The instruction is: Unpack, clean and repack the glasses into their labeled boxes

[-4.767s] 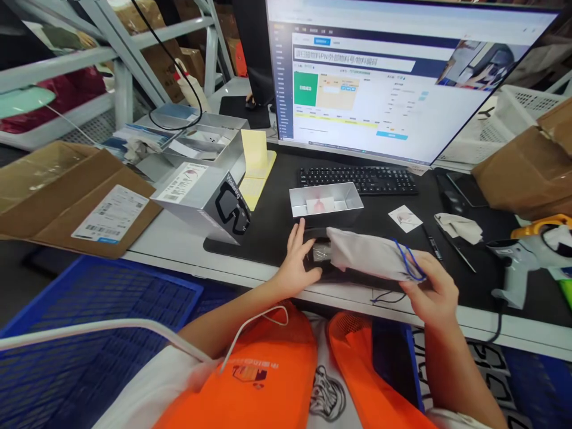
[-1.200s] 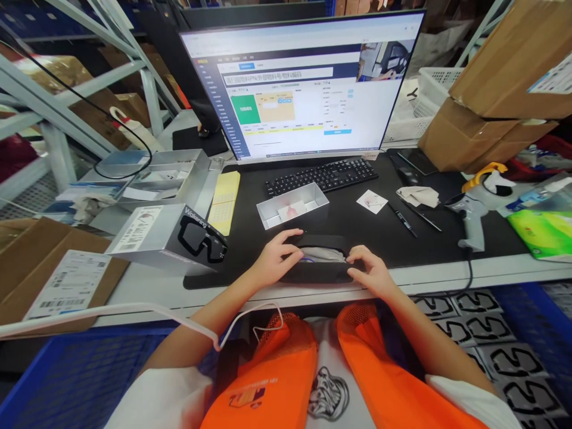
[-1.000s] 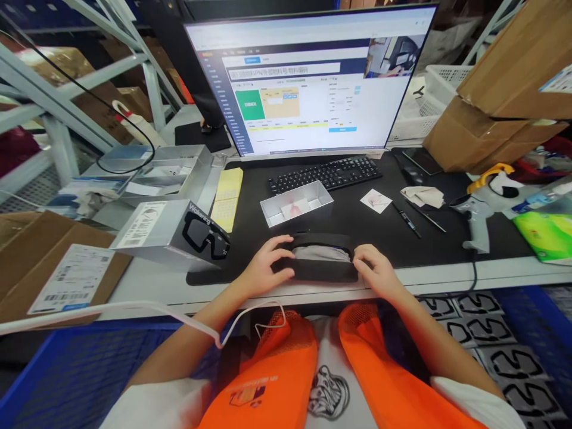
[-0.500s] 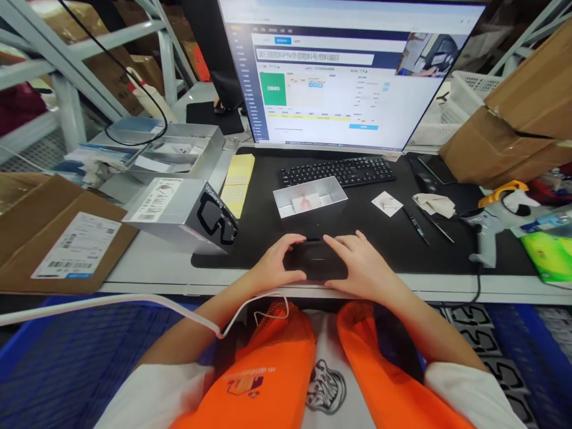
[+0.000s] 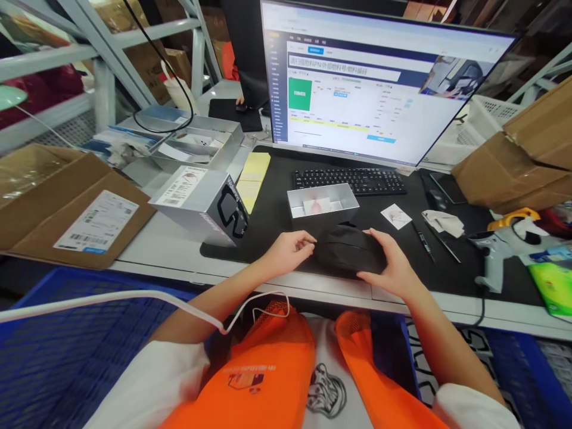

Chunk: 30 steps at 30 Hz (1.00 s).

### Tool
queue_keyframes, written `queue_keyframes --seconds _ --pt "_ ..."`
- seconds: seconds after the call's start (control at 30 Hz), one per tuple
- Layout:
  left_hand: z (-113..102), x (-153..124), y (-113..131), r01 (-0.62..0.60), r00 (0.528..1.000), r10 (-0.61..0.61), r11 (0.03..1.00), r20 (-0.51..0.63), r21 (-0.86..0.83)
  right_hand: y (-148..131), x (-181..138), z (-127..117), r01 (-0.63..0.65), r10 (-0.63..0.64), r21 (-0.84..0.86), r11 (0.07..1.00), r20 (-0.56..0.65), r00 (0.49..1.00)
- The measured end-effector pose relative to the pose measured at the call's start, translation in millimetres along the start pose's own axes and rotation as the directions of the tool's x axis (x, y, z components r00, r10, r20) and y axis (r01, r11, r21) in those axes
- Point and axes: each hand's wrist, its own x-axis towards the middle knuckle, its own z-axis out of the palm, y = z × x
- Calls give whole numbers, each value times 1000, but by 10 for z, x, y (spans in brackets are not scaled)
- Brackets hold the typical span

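Observation:
A closed black glasses case point(image 5: 346, 250) rests on the black desk mat point(image 5: 277, 208) near the desk's front edge. My right hand point(image 5: 389, 268) wraps round its right end, thumb below and fingers on top. My left hand point(image 5: 288, 249) pinches at the case's left end with curled fingers. Just behind the case stands an open silver tray point(image 5: 322, 202) with a white card inside. To the left lies a silver box point(image 5: 201, 199) printed with a picture of black glasses.
A keyboard point(image 5: 351, 179) and large monitor point(image 5: 379, 89) stand behind. A small card point(image 5: 395, 215), pens point(image 5: 424, 241), a cloth point(image 5: 444, 221) and a barcode scanner point(image 5: 500, 253) lie right. Cardboard boxes point(image 5: 522, 161) sit far right, flat cardboard point(image 5: 67, 196) left, a blue crate point(image 5: 67, 333) below.
The grey pouch went into the black case, and the lid came down. The case now sits closed and shifted slightly right, with my right hand round its end.

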Motion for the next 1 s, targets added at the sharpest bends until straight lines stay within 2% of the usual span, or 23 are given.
queue_keyframes --seconds 0.1,0.13,0.2,0.27,0.3,0.4,0.47,0.53,0.63,0.73,0.9,1.0 --pt "-6 48 124 -187 978 200 966 -60 177 -50 83 46 -23 25 -45 999 50 998" --pt "2 62 169 -274 957 289 933 -31 231 -85 118 81 -31 35 -47 998 68 997" --pt "39 86 250 -415 909 396 842 128 344 -152 182 153 -37 41 -42 998 107 993" --pt "89 103 297 -464 884 354 747 306 477 -179 209 181 -55 65 -65 996 155 986" --pt "109 108 305 -454 887 301 707 350 542 -170 196 167 -82 97 -86 993 187 977" --pt "137 114 302 -410 903 185 638 387 652 -69 56 56 -232 261 -130 964 292 920" --pt "161 137 326 -422 895 159 608 418 672 4 -75 -2 -351 372 -122 928 336 865" --pt "233 198 392 -447 882 152 567 445 692 37 -180 -1 -423 429 -93 901 330 841" --pt "415 337 519 -492 860 169 528 482 692 35 -266 61 -424 421 -49 904 264 867" --pt "528 421 580 -524 836 191 559 515 643 67 -335 79 -424 423 -50 904 236 875" --pt "412 335 486 -535 833 250 590 493 605 144 -401 30 -416 409 -23 909 242 880" --pt "368 279 436 -553 823 262 572 504 606 120 -340 26 -424 434 -93 901 223 873"
